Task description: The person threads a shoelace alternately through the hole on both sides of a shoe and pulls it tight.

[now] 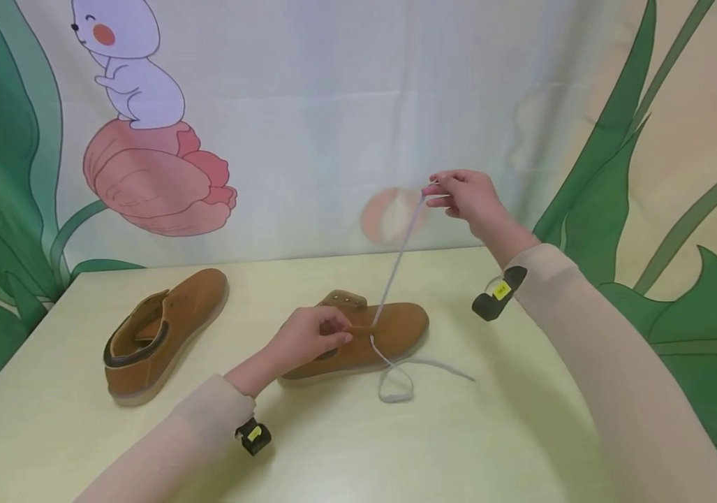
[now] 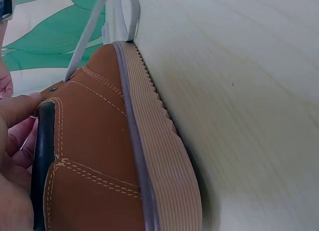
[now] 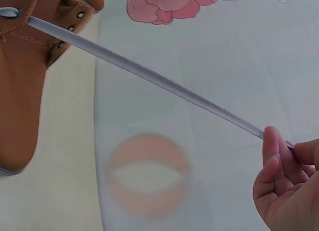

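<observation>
A brown lace-up shoe (image 1: 398, 325) lies on the table with its toe to the right. My left hand (image 1: 311, 339) pinches the edge of its near eyelet flap, and in the left wrist view the thumb (image 2: 22, 107) lies on that flap by the dark collar trim. Raised above the toe, my right hand (image 1: 466, 199) pinches a pale grey shoelace (image 3: 149, 79) near its end. The lace runs taut from the near flap's eyelet up to those fingers. Its other part (image 1: 397, 399) loops loosely on the table in front of the shoe. Eyelets show on the far flap (image 1: 345, 300).
A second brown shoe (image 1: 176, 328), with no lace showing, stands at the left of the pale table (image 1: 459, 447). Behind the table hangs a printed cloth (image 1: 308, 140) with a white animal, flowers and leaves. Each wrist wears a small black camera (image 1: 253, 436).
</observation>
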{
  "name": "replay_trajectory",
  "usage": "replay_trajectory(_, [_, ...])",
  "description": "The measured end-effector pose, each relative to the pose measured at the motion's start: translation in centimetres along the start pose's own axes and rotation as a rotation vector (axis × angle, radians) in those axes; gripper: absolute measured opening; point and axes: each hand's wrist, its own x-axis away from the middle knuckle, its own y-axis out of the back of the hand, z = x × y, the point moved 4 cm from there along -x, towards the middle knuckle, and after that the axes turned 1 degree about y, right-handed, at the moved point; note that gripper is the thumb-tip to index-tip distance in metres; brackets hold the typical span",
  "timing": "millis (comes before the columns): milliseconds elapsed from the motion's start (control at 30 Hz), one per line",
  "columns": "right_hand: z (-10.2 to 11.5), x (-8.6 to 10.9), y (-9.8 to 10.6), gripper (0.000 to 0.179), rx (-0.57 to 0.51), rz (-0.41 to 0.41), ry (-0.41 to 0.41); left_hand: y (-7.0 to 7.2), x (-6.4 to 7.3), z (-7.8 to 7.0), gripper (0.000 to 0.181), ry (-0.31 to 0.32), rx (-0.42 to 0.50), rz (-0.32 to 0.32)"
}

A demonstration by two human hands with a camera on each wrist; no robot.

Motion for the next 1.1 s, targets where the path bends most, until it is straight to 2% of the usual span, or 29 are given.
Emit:
replay_trajectory(133, [0.6,0.2,1.6,0.026,-0.05,-0.117,0.036,0.2,-0.2,0.1,0.01,-0.003,-0.018,0.02])
replay_trajectory(233, [0.4,0.5,2.0,0.02,-0.057,-0.127,0.044,0.8,-0.6,0.1,0.014,-0.005,-0.066,0.036])
replay_trajectory(400, [-1.0,1.6,1.1,0.02,-0.119,0.033,0.017,2.8,-1.8,-0.2,0.022,-0.005,-0.181,0.038])
replay_trajectory(533, [-1.9,3.1,-0.4,0.016,-0.111,0.17,0.003,4.5,-3.5,-0.4,0.032,0.042,-0.26,0.065])
replay_trajectory(700, [-3.4,4.4,-3.5,0.026,0.072,0.351,0.042,5.6,-5.4,0.2,0.035,0.089,-0.313,0.129])
replay_trajectory(800, [-4.8,4.9,-5.3,0.032,0.23,0.413,0.078,5.6,-6.3,0.5,0.032,0.089,-0.317,0.167])
replay_trajectory(933, [-6.7,5.1,-7.2,0.028,0.357,0.43,0.075,5.2,-7.0,0.6,0.026,0.097,-0.301,0.219])
replay_trajectory(1100, [-8.9,5.2,-8.8,0.026,0.39,0.42,0.065,4.6,-7.5,0.6,0.02,0.112,-0.326,0.257])
